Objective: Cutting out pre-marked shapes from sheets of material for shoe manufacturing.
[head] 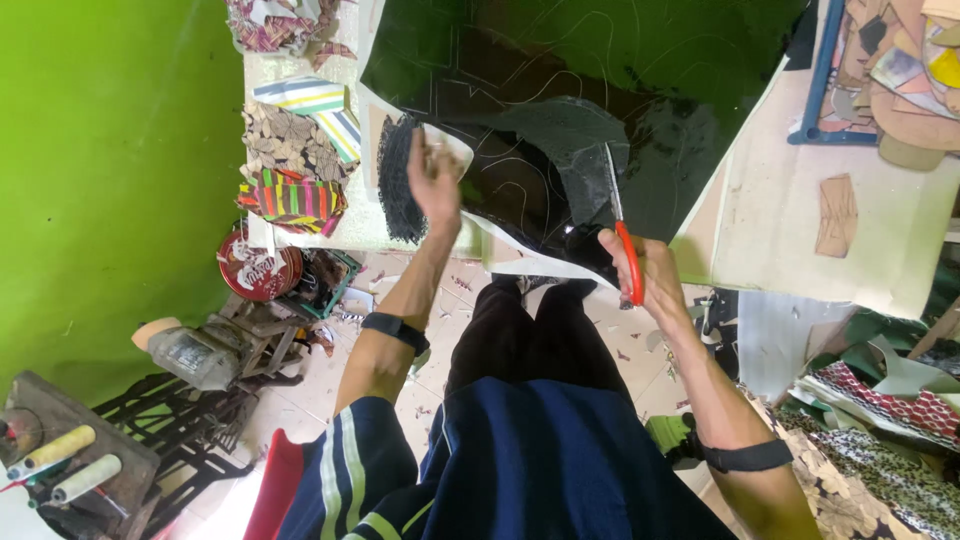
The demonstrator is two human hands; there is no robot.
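The big shiny black sheet (pixel 560 80) with thin white lines drawn on it lies on the pale worktop (pixel 770 210). Its near edge hangs over the side of the worktop, just in front of the person's legs. It probably hangs there so the blades can get under and over it.

The scissors with orange handles and grey metal blades (pixel 622 225) are in the sheet. Their long way runs from the person out across the sheet. The tips point away from the person, and the handles point back at the body. The blades sit next to a curved black piece (pixel 570 130) that lifts up a bit from the sheet.

The right hand (pixel 650 275) has its grip pressed together around the orange handles. I cannot tell how far apart the blades are.

The left hand (pixel 437 180) is up at the sheet's left edge. Its fingers look bent and pinch the edge by a white strip, maybe to keep the sheet from sliding. A dark net-like piece (pixel 397 180) lies right beside this hand.

Further left sit bright striped and patterned cloth scraps (pixel 295 165). A round red tin (pixel 260 265) sits below them. A bright green wall (pixel 110 160) is on the far left. More patterned cloth (pixel 880 400) lies low on the right.
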